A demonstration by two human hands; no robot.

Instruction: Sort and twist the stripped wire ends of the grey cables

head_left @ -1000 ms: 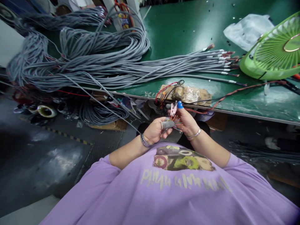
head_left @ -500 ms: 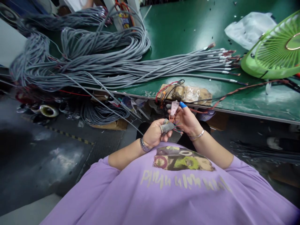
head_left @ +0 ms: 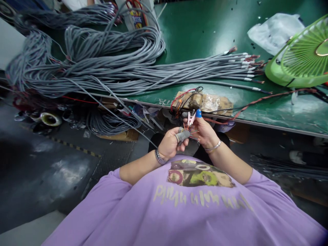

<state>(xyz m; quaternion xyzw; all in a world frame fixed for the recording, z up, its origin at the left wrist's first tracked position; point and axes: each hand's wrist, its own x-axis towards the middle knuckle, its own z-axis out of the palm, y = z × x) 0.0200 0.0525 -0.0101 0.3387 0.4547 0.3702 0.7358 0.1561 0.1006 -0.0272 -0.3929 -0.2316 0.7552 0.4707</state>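
Just in front of my chest, my left hand (head_left: 171, 141) is closed, its thumb and a fingertip in grey covers. It pinches the end of a grey cable, from which several thin coloured wires (head_left: 195, 134) fan out to the right. The pinched part is hidden by the thumb. My right hand (head_left: 205, 132), with a blue cover on one fingertip, is closed on a small pink clip (head_left: 190, 119) with two arms, held upright just above the wires. Its other fingers curl behind the wires, partly hidden. Whether the clip touches a wire is too small to tell.
Grey cables (head_left: 133, 73) lie in a long bundle on the green table (head_left: 194, 34), their stripped ends to the right. A green fan (head_left: 294, 68) and a plastic bag (head_left: 275, 32) stand beyond. A taped board (head_left: 217, 103) sits at the table edge. Coiled cable (head_left: 112, 121) lies below.
The pink clip has turned, and its two arms now show apart. My right hand's blue-covered fingertip has tipped upward. My left hand keeps its hold on the cable.
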